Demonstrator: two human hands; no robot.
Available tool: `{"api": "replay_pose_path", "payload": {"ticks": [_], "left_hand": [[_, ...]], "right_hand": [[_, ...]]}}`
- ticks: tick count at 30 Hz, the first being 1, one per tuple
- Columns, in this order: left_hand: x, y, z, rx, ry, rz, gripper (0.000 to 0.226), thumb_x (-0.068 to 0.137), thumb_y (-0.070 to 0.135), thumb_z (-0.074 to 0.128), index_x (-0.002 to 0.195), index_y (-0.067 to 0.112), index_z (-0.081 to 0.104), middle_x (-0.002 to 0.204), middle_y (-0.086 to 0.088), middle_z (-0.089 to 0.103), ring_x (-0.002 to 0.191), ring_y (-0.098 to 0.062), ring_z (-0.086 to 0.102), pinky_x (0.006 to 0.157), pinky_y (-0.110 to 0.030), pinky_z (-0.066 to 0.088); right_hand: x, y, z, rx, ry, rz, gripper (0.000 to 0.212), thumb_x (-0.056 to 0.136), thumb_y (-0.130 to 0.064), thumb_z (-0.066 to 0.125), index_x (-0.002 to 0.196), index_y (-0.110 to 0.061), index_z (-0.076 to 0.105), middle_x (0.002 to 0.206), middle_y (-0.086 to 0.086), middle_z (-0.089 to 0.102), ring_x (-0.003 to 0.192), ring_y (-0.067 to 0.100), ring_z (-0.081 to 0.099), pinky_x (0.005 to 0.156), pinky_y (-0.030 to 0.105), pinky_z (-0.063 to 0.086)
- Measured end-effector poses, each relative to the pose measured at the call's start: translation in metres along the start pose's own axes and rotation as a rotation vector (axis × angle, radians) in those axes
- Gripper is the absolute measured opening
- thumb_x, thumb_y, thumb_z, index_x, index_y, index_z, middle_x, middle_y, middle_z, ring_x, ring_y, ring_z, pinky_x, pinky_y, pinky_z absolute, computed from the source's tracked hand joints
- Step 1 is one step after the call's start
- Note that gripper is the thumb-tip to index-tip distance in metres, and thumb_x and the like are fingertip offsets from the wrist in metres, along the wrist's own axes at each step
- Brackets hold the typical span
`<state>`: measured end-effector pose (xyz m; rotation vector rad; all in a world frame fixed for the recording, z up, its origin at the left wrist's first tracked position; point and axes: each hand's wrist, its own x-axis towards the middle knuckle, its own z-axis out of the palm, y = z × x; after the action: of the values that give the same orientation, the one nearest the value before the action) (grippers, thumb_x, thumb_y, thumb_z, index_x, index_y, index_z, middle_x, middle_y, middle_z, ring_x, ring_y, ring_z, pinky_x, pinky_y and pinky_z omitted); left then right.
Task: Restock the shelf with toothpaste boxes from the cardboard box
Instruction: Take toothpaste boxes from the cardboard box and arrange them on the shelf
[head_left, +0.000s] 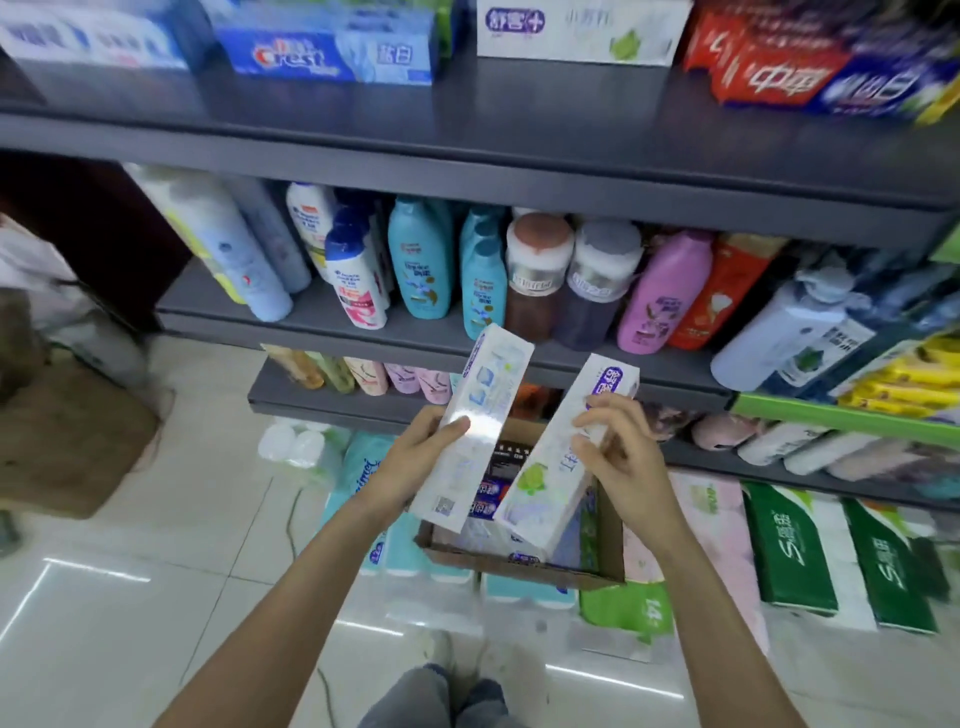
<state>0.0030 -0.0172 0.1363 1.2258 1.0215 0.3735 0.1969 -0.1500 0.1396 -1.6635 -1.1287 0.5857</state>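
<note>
A dark grey shelf unit (467, 156) fills the upper frame. Its top shelf carries toothpaste boxes lying on their sides: a blue Crest box (332, 57), a white box with a purple logo (576, 31) and a red box (769, 73), with bare shelf showing between the blue and the white one and in front of all three. The shelf below holds upright shampoo bottles (421, 260) packed close.

On packs of tissue (795, 551) at floor level sits the open brown cardboard box (524, 564), its near rim low, with more toothpaste cartons inside, partly hidden. Pale glossy floor tiles (156, 545) lie open to its left.

Above the cardboard box, the left hand (415, 457) grips a long white toothpaste box with pale blue print (478, 421), thumb across its shiny face and fingers curled behind. Its long axis runs steeply upward, top end leaning slightly right toward the shelves.

Just beside it, apart, the right hand (618, 447) holds a second white toothpaste box with a green leaf mark (550, 483), fingers curled over its upper right edge. It tilts up and right, purple-logo end uppermost, lower end dipping into the cardboard box.
</note>
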Motion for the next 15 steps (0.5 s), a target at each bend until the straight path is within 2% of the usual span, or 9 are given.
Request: {"api": "replay_pose_path", "payload": {"ticks": [2, 4, 6, 7, 9, 10, 12, 14, 15], "left_hand": [[-0.008, 0.007, 0.003, 0.032, 0.009, 0.020, 0.022, 0.093, 0.034, 0.054, 0.104, 0.015, 0.058, 0.095, 0.005, 0.063, 0.077, 0.000, 0.063, 0.065, -0.013, 0.048], [-0.015, 0.016, 0.003, 0.033, 0.032, 0.036, 0.025, 0.094, 0.039, 0.052, 0.109, 0.020, 0.058, 0.104, 0.004, 0.064, 0.085, -0.002, 0.063, 0.073, -0.016, 0.048], [-0.019, 0.025, 0.000, -0.008, 0.043, 0.041, 0.027, 0.094, 0.047, 0.049, 0.112, 0.030, 0.058, 0.116, 0.004, 0.064, 0.102, -0.011, 0.062, 0.092, -0.027, 0.047], [-0.021, 0.031, -0.003, -0.038, 0.045, 0.039, 0.028, 0.094, 0.050, 0.046, 0.112, 0.032, 0.057, 0.120, 0.001, 0.063, 0.108, -0.017, 0.061, 0.099, -0.036, 0.045], [-0.026, 0.043, -0.010, -0.105, 0.019, 0.057, 0.031, 0.096, 0.049, 0.041, 0.118, 0.032, 0.055, 0.124, -0.006, 0.062, 0.111, -0.026, 0.060, 0.102, -0.046, 0.042], [-0.026, 0.047, -0.014, -0.128, -0.005, 0.083, 0.036, 0.095, 0.050, 0.042, 0.125, 0.033, 0.052, 0.127, -0.005, 0.061, 0.112, -0.026, 0.059, 0.101, -0.047, 0.043], [-0.028, 0.055, -0.022, -0.155, -0.056, 0.152, 0.046, 0.088, 0.048, 0.046, 0.132, 0.038, 0.046, 0.131, 0.002, 0.058, 0.117, -0.021, 0.057, 0.099, -0.044, 0.044], [-0.031, 0.064, -0.030, -0.171, -0.086, 0.228, 0.046, 0.085, 0.041, 0.049, 0.131, 0.040, 0.044, 0.129, 0.008, 0.059, 0.116, -0.017, 0.058, 0.095, -0.039, 0.046], [-0.033, 0.069, -0.034, -0.170, -0.085, 0.262, 0.044, 0.087, 0.038, 0.052, 0.130, 0.040, 0.043, 0.127, 0.010, 0.060, 0.113, -0.015, 0.060, 0.091, -0.036, 0.048]], "right_hand": [[0.004, -0.008, -0.003, 0.021, -0.038, -0.042, 0.034, 0.087, -0.005, 0.061, 0.108, -0.031, 0.057, 0.129, -0.017, 0.045, 0.096, 0.000, 0.050, 0.076, 0.012, 0.038], [0.009, -0.017, -0.007, 0.053, -0.093, -0.044, 0.059, 0.088, 0.002, 0.058, 0.126, -0.041, 0.044, 0.146, -0.021, 0.031, 0.124, 0.000, 0.041, 0.099, 0.021, 0.037], [0.012, -0.026, -0.011, 0.074, -0.134, -0.058, 0.076, 0.090, 0.001, 0.056, 0.135, -0.053, 0.027, 0.152, -0.025, 0.017, 0.141, 0.001, 0.021, 0.114, 0.037, 0.026], [0.013, -0.031, -0.014, 0.066, -0.145, -0.072, 0.082, 0.090, -0.001, 0.056, 0.136, -0.059, 0.020, 0.153, -0.025, 0.015, 0.143, 0.007, 0.019, 0.115, 0.046, 0.025], [0.016, -0.039, -0.019, 0.035, -0.148, -0.084, 0.089, 0.089, -0.002, 0.058, 0.136, -0.063, 0.012, 0.155, -0.020, 0.017, 0.142, 0.018, 0.026, 0.110, 0.056, 0.030], [0.017, -0.044, -0.022, 0.040, -0.151, -0.083, 0.091, 0.089, -0.002, 0.059, 0.138, -0.061, 0.011, 0.155, -0.019, 0.018, 0.140, 0.019, 0.029, 0.108, 0.057, 0.033], [0.021, -0.053, -0.025, 0.042, -0.178, -0.110, 0.090, 0.088, 0.001, 0.059, 0.144, -0.049, 0.009, 0.153, -0.029, 0.011, 0.141, 0.016, 0.027, 0.108, 0.054, 0.035], [0.026, -0.061, -0.026, -0.062, -0.228, -0.186, 0.089, 0.089, 0.000, 0.058, 0.147, -0.040, 0.005, 0.149, -0.038, 0.002, 0.144, 0.004, 0.013, 0.115, 0.048, 0.025], [0.030, -0.067, -0.026, -0.118, -0.255, -0.222, 0.088, 0.090, -0.002, 0.058, 0.147, -0.041, 0.003, 0.150, -0.037, 0.001, 0.143, -0.002, 0.008, 0.118, 0.045, 0.019]]}}
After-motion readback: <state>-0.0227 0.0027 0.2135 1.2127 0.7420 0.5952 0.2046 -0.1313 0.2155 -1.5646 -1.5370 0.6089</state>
